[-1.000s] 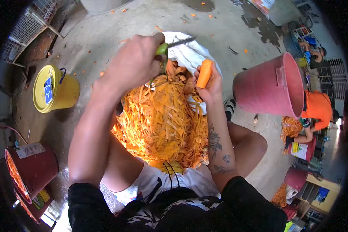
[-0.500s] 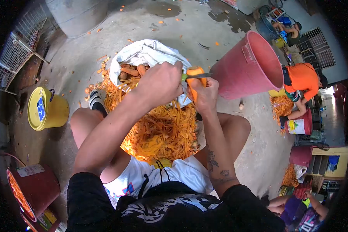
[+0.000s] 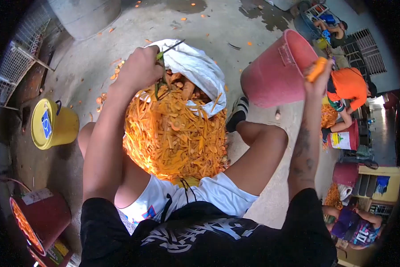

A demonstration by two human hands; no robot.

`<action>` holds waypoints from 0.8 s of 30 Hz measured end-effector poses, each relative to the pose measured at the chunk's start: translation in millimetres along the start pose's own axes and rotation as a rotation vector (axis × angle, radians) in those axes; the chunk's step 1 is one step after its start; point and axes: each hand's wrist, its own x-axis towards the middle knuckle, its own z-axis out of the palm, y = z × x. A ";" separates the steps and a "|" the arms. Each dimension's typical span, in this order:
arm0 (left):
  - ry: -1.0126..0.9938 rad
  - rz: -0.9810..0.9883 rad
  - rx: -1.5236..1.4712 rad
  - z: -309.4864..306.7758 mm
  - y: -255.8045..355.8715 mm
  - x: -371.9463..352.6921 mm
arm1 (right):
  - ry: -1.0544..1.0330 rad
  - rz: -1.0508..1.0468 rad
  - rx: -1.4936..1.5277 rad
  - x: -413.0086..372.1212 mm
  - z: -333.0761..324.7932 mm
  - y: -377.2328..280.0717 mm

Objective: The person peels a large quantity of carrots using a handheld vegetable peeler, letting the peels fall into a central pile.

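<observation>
My left hand (image 3: pixel 140 71) is closed around a knife (image 3: pixel 169 50) with a green handle, its thin dark blade pointing up and right. It hovers over the left side of an open white sack (image 3: pixel 193 60) that holds unpeeled carrots (image 3: pixel 188 89). Out to the right, my right hand (image 3: pixel 317 84) grips a peeled orange carrot (image 3: pixel 317 70) beside the rim of a large pink bin (image 3: pixel 271 71). A big heap of carrot peelings (image 3: pixel 177 138) lies between my legs, against the sack.
A yellow lidded bucket (image 3: pixel 53 124) stands at left. Below it, a dark red bucket (image 3: pixel 42 218) contains orange pieces. A person in an orange shirt (image 3: pixel 349 89) bends over at right; other people sit farther off. Carrot scraps dot the concrete floor (image 3: pixel 164 22).
My hands have moved apart. The right one carried the carrot right to the pink bin, while the left drew back left with the knife. More of the sack and peelings shows.
</observation>
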 end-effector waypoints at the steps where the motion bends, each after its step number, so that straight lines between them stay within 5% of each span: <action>1: 0.024 0.007 -0.013 -3.0 -0.9 -2.1 | 0.044 -0.035 0.146 26.7 -23.5 -10.2; 3: 0.015 -0.024 -0.036 -10.5 -0.1 -5.7 | 0.516 -0.230 0.454 61.8 -36.3 -15.0; 4: 0.044 -0.018 -0.014 -11.1 -6.2 -3.8 | 0.679 0.002 0.645 62.6 -9.8 -13.5; 6: 0.072 -0.031 -0.013 -19.0 -10.3 -1.4 | 0.451 0.132 0.158 47.6 37.8 42.4; 8: 0.107 -0.032 -0.040 -28.4 -15.4 2.2 | -0.243 0.408 -0.018 62.3 24.0 126.2; 9: 0.138 -0.012 -0.066 -32.9 -17.7 3.4 | -0.335 0.371 -0.392 23.2 75.1 157.3; 12: 0.139 -0.044 -0.123 -37.7 -29.4 7.6 | -0.397 0.492 -0.845 -24.1 165.5 255.7; 16: 0.171 -0.066 -0.061 -39.8 -40.3 12.3 | -0.534 0.580 -0.940 -49.8 219.4 387.1; 19: 0.152 -0.114 -0.071 -43.5 -47.0 13.8 | -0.678 0.191 -1.361 -50.3 235.6 471.6; 21: 0.150 -0.074 -0.055 -43.3 -54.5 14.2 | -0.623 0.307 -1.431 -51.5 249.0 507.0; 24: 0.122 -0.103 -0.035 -42.8 -55.8 11.6 | -0.619 0.175 -1.653 -57.2 251.2 551.3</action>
